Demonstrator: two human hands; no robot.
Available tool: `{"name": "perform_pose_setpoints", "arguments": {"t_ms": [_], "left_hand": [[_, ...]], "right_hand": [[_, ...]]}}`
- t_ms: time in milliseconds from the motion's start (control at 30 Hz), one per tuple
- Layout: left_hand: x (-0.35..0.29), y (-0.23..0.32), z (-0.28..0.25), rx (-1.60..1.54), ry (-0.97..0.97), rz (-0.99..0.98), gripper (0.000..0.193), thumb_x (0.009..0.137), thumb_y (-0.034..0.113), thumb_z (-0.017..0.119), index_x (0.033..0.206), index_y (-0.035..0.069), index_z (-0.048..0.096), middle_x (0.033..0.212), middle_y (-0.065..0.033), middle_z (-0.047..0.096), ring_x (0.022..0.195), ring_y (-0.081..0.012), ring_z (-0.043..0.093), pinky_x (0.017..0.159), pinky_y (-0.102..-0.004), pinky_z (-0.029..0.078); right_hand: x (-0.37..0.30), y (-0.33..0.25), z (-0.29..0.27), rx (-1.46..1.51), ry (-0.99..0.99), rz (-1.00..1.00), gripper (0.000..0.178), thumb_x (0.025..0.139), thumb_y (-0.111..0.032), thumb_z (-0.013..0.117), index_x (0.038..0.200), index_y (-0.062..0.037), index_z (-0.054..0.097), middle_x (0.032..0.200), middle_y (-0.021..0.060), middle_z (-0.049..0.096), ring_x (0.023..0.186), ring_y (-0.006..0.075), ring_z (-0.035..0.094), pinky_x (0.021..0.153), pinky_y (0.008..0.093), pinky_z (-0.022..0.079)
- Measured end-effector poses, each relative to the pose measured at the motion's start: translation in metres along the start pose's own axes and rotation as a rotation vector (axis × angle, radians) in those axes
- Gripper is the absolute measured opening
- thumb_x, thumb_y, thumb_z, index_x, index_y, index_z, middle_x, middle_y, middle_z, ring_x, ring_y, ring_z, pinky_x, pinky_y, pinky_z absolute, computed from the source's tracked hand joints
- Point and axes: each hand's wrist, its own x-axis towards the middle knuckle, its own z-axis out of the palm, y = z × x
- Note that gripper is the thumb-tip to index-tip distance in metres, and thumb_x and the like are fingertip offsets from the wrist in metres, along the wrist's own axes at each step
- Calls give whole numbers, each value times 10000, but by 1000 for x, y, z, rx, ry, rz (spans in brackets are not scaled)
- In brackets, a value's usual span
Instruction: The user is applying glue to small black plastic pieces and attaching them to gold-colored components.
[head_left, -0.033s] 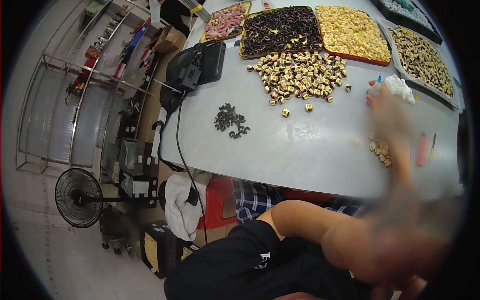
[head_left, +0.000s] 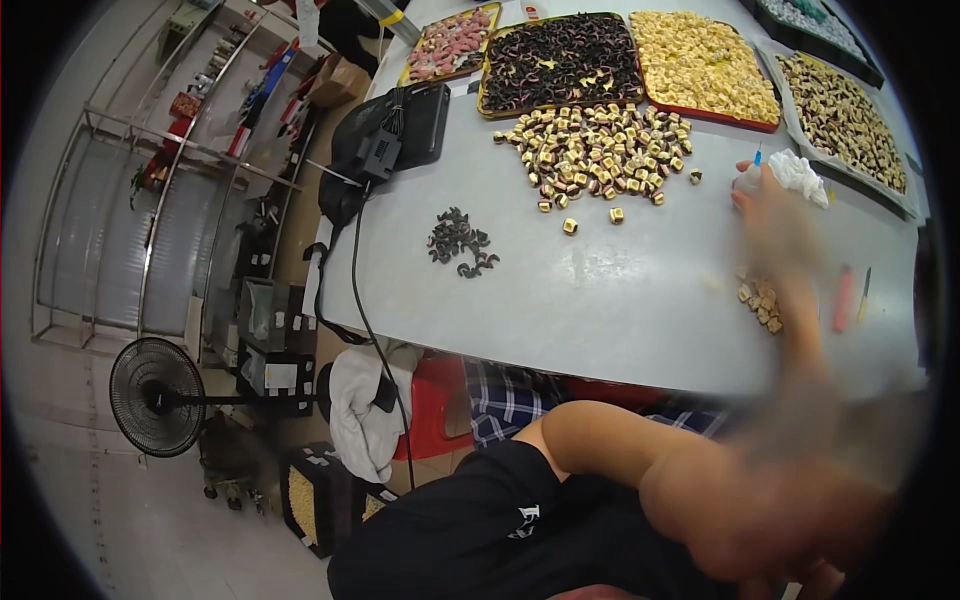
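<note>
My right hand (head_left: pixel 765 200) reaches over the right part of the table, closed around a small whitish bottle (head_left: pixel 747 178) with a thin blue tip. A crumpled white tissue (head_left: pixel 800 178) lies just beside it. Next to my right forearm is a small heap of brown pieces (head_left: pixel 760 305). A pink-red stick (head_left: pixel 842 298) and a slim pointed tool (head_left: pixel 865 293) lie to the right of that forearm. Close to the camera at the lower right is my left hand (head_left: pixel 785 520), blurred, its fingers mostly hidden.
Small cream-and-dark blocks (head_left: pixel 600 155) are heaped mid-table, with dark curved pieces (head_left: pixel 460 240) to their left. Behind stand trays of black pieces (head_left: pixel 560 60), yellow pieces (head_left: pixel 705 60) and mixed pieces (head_left: pixel 845 120). A black cable (head_left: pixel 362 290) hangs over the left edge; a fan (head_left: pixel 157 395) stands beyond.
</note>
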Motion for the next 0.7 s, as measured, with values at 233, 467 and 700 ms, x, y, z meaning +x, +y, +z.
{"name": "perform_pose_setpoints", "arguments": {"t_ms": [233,467,700], "left_hand": [[-3,-4,-3,11,-1,-13,456,856,468,403,902,19,470,671,-49,491,571,-122,438,483,-218,360],[-4,8,-1,24,-9,-28,443,856,458,416,905,21,470,669,-49,491,569,-125,439,484,-222,362],[-4,5,-10,49,-8,-33,431,855,449,430,908,23,470,667,-50,492,567,-127,441,486,-226,365]], "right_hand": [[1,0,1,-2,4,-27,236,810,-1,543,1041,-3,494,944,189,587,891,326,568,779,350,436],[0,2,-1,-9,11,-45,238,807,-5,548,1039,-4,494,953,189,585,893,333,563,783,353,431],[-2,-4,-2,-15,1,-21,234,809,-13,548,1036,-3,497,951,192,583,902,336,557,790,354,425]]}}
